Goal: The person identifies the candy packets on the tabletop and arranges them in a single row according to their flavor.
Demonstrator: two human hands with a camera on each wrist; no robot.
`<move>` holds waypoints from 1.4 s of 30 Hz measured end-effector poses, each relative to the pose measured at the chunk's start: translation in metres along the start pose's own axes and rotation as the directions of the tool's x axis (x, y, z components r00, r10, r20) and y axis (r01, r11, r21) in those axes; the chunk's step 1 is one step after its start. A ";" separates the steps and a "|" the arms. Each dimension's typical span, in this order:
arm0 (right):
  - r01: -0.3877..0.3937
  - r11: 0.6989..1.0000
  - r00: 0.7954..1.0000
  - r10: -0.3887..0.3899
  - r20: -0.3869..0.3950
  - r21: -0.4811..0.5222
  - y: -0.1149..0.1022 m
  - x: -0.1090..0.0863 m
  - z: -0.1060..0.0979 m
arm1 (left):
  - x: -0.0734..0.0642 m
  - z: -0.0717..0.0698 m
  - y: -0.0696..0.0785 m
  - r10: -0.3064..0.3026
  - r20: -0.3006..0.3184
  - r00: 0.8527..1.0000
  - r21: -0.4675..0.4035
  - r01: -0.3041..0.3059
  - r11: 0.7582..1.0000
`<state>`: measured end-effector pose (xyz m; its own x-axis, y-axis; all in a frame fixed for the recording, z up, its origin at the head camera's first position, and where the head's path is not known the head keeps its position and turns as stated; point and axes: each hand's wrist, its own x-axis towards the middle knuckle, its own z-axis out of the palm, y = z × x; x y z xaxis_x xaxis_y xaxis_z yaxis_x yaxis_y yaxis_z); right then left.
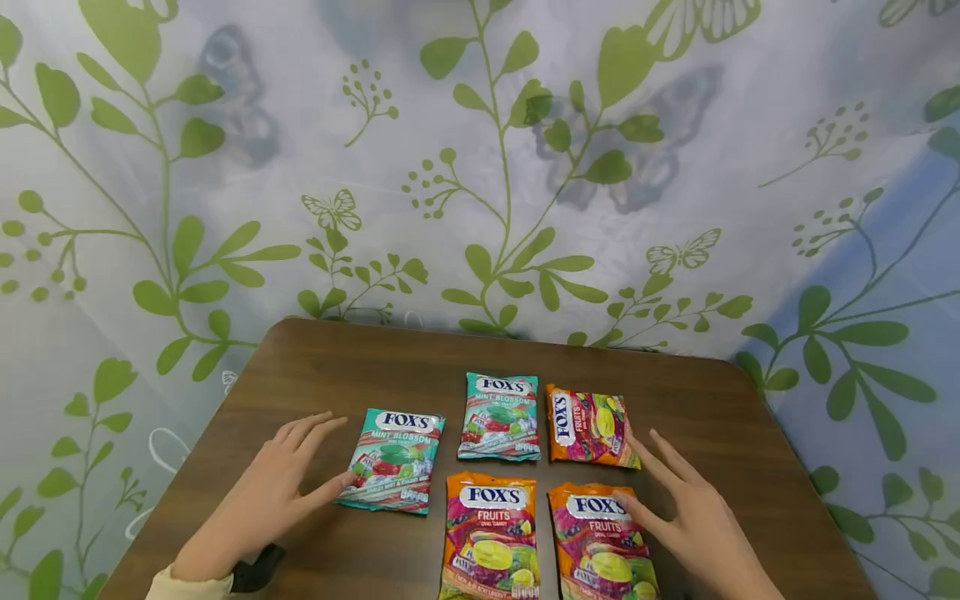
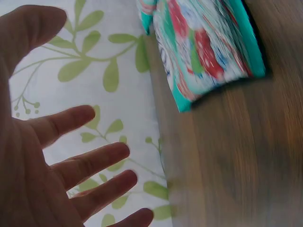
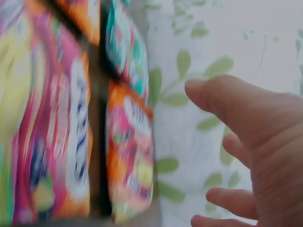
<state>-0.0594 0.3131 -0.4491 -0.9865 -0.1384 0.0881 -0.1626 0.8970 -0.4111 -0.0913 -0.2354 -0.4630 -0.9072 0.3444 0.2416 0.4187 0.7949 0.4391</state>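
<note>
My left hand (image 1: 279, 482) hovers beside a teal Fox's Mint Blossom candy bag (image 1: 395, 461), its thumb tip overlapping the bag's left edge in the head view. In the left wrist view the fingers (image 2: 94, 161) are spread and hold nothing, with the same bag (image 2: 203, 47) apart from them. My right hand (image 1: 693, 512) is above the table's right side, fingers extended. Its thumb overlaps an orange Fox's Fruits bag (image 1: 604, 542) at the front right, while its fingertips reach toward a sideways Fox's Fruits bag (image 1: 591, 427). Nothing sits in the right palm in the right wrist view.
A second Mint Blossom bag (image 1: 498, 417) lies at the back centre, and another Fox's Fruits bag (image 1: 491, 537) in front of it. All lie flat on a brown wooden table (image 1: 360, 354) with rounded corners. A leaf-patterned curtain (image 1: 450, 167) hangs right behind the table.
</note>
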 end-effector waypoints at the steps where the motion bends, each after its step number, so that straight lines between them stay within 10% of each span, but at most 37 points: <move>1: 0.022 1.000 0.999 -0.021 -0.025 0.013 -0.006 0.002 0.001 | 0.001 0.000 0.001 0.006 0.003 1.000 -0.016 -0.006 1.000; 9: 0.156 0.963 0.984 -0.132 -0.123 0.217 -0.050 0.019 0.017 | 0.006 0.006 0.005 0.015 0.044 0.999 -0.144 -0.009 0.990; 24: 0.064 0.811 0.975 -0.176 0.138 0.582 -0.119 0.062 0.054 | 0.012 0.007 -0.004 -0.026 0.092 0.995 -0.320 0.055 0.946; 42: 0.029 0.842 0.947 -0.196 0.255 0.539 -0.180 0.099 0.108 | 0.026 0.018 -0.012 -0.097 0.185 0.978 -0.392 0.164 0.905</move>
<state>-0.1305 0.0924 -0.4642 -0.9078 -0.4139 -0.0678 -0.1772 0.5251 -0.8324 -0.1206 -0.2270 -0.4770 -0.9352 0.3526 0.0336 0.2466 0.5801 0.7763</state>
